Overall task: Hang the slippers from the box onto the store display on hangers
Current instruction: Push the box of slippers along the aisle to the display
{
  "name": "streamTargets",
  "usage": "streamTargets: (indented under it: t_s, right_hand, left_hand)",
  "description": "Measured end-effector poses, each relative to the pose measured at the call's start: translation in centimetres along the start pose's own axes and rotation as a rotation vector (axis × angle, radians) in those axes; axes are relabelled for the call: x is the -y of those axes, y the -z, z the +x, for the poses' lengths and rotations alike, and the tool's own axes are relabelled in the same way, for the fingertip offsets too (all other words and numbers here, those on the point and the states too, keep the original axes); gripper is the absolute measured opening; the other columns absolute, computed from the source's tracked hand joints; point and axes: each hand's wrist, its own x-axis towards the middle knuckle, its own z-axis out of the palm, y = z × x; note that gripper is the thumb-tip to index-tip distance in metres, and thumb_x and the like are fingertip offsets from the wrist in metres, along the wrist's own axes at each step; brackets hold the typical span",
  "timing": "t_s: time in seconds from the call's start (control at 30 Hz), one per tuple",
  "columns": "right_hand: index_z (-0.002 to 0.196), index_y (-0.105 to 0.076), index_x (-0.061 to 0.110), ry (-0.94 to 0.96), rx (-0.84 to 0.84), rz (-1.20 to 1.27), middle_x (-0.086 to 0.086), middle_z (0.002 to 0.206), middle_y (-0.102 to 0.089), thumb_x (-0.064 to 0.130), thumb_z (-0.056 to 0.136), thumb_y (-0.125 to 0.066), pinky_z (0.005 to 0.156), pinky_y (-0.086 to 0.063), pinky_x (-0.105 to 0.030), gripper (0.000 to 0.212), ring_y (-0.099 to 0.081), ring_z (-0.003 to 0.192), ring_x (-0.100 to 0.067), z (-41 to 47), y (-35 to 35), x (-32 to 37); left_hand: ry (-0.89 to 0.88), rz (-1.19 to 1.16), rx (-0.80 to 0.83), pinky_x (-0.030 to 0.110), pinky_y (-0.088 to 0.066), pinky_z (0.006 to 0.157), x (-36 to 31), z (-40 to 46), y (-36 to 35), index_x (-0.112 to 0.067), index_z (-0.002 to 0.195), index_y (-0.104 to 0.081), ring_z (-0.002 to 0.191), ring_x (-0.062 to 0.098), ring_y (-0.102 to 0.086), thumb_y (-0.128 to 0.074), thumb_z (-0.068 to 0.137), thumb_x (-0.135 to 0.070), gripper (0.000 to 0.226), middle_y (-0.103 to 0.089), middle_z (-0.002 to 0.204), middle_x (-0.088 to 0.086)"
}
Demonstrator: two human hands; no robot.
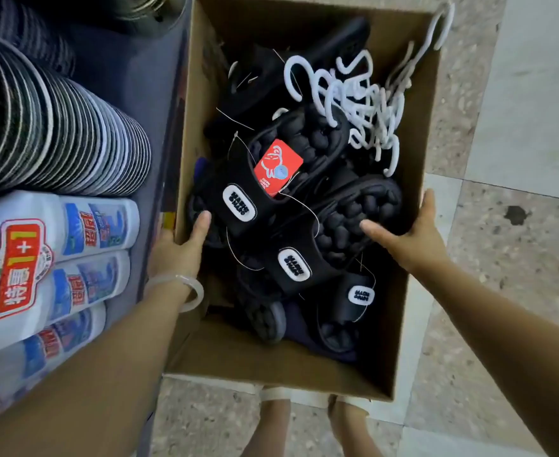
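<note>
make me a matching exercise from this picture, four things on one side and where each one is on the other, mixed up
Things:
1. white hangers
2. red tag
3. left hand
4. white bottles

Places:
A. gripping the left wall of the cardboard box, thumb inside
B. lying on a black slipper near the middle of the box
C. stacked outside the box, to its left
D. tangled in the far right corner of the box

Pairs: 1-D, 2-B, 3-A, 4-C
</note>
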Motion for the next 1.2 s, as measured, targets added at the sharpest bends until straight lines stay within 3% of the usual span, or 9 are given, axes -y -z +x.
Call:
streamTargets:
  t_s: [0.07, 0.13, 0.27, 0.33, 0.5, 0.63, 0.7, 0.87, 1.2]
  right_hand:
    - [0.136, -0.032, 0.028, -0.038, -0.029, 0.082, 0.001, 0.133, -0.056, 0.075, 0.039, -0.075, 0.099, -0.048, -0.044, 0.116, -0.058, 0.117, -0.019, 0.8, 0.0, -0.3]
    - [0.121, -0.052, 0.028, -0.046, -0.016, 0.142, 0.002, 0.115, -0.067, 0.072, 0.045, -0.075, 0.093, -0.051, -0.045, 0.09, -0.065, 0.103, -0.019, 1.3, 0.0, -0.8]
    - [0.091, -0.063, 0.036, -0.069, -0.067, 0.197, 0.005, 0.101, -0.07, 0.06, 0.058, -0.073, 0.092, -0.052, -0.044, 0.043, -0.067, 0.095, -0.02, 1.8, -0.9, -0.7]
    - [0.091, -0.062, 0.037, -0.071, -0.109, 0.153, 0.005, 0.101, -0.07, 0.066, 0.055, -0.069, 0.092, -0.052, -0.044, 0.047, -0.066, 0.096, -0.02, 1.7, -1.1, -0.8]
    - [0.112, -0.06, 0.024, -0.065, -0.224, -0.031, -0.006, 0.106, -0.067, 0.056, 0.081, -0.055, 0.091, -0.05, -0.044, 0.045, -0.063, 0.1, -0.03, 1.7, -1.2, -0.7]
    - [0.11, -0.058, 0.009, -0.056, -0.314, -0.147, -0.018, 0.108, -0.065, 0.049, 0.093, -0.039, 0.084, -0.044, -0.041, 0.048, -0.058, 0.101, -0.039, 1.8, -1.4, -0.6]
    - [0.11, -0.057, 0.007, -0.051, -0.327, -0.167, -0.021, 0.109, -0.064, 0.047, 0.095, -0.036, 0.085, -0.044, -0.043, 0.048, -0.057, 0.102, -0.041, 1.8, -1.3, -0.6]
    - [0.104, -0.058, 0.002, -0.026, -0.361, -0.232, -0.024, 0.104, -0.063, 0.044, 0.096, -0.036, 0.076, -0.04, -0.038, 0.048, -0.057, 0.1, -0.042, 1.4, -0.9, -0.2]
    - [0.095, -0.061, -0.001, 0.01, -0.328, -0.225, -0.027, 0.093, -0.063, 0.041, 0.095, -0.04, 0.073, -0.042, -0.039, 0.047, -0.059, 0.093, -0.041, -2.7, 4.8, 2.6]
  left_hand:
    - [0.033, 0.01, -0.028, 0.04, -0.032, 0.105, -0.7, 1.0, 0.0, -0.013, 0.128, -0.051, 0.125, 0.033, -0.044, -0.045, 0.077, -0.071, 0.077, -0.048, 0.137, 0.012]
    - [0.073, -0.001, 0.008, 0.038, -0.03, 0.106, -1.5, 2.4, 0.0, -0.012, 0.132, -0.047, 0.128, 0.031, -0.042, -0.044, 0.079, -0.07, 0.078, -0.044, 0.142, 0.01]
    - [0.081, 0.128, 0.037, 0.036, -0.035, 0.094, -2.0, 4.2, -0.9, -0.009, 0.127, -0.05, 0.119, 0.032, -0.048, -0.038, 0.08, -0.071, 0.079, -0.049, 0.135, 0.014]
    - [0.044, 0.168, -0.009, 0.035, -0.036, 0.087, -2.1, 4.1, -0.9, -0.008, 0.118, -0.057, 0.11, 0.033, -0.052, -0.034, 0.082, -0.071, 0.076, -0.054, 0.127, 0.016]
    - [-0.01, 0.233, -0.047, 0.041, -0.037, 0.097, -2.1, 4.0, -0.8, -0.004, 0.119, -0.056, 0.116, 0.038, -0.049, -0.023, 0.087, -0.067, 0.078, -0.054, 0.126, 0.021]
    - [-0.079, 0.256, -0.092, 0.035, -0.035, 0.074, -2.0, 4.0, -0.6, -0.005, 0.074, -0.057, 0.089, 0.034, -0.053, -0.027, 0.09, -0.061, 0.065, -0.054, 0.08, 0.011]
    - [-0.104, 0.254, -0.121, 0.035, -0.033, 0.069, -1.9, 4.0, -0.6, -0.006, 0.066, -0.051, 0.078, 0.03, -0.049, -0.03, 0.091, -0.058, 0.062, -0.051, 0.07, 0.009]
    - [-0.223, 0.312, -0.233, 0.037, -0.033, 0.07, -1.9, 3.7, -0.6, 0.005, 0.084, -0.06, 0.088, 0.038, -0.053, -0.033, 0.093, -0.053, 0.065, -0.058, 0.087, 0.022]
    - [-0.287, 0.393, -0.23, 0.038, -0.035, 0.067, -4.0, -2.0, 1.6, 0.004, 0.079, -0.061, 0.09, 0.042, -0.056, -0.031, 0.092, -0.053, 0.066, -0.061, 0.09, 0.026]
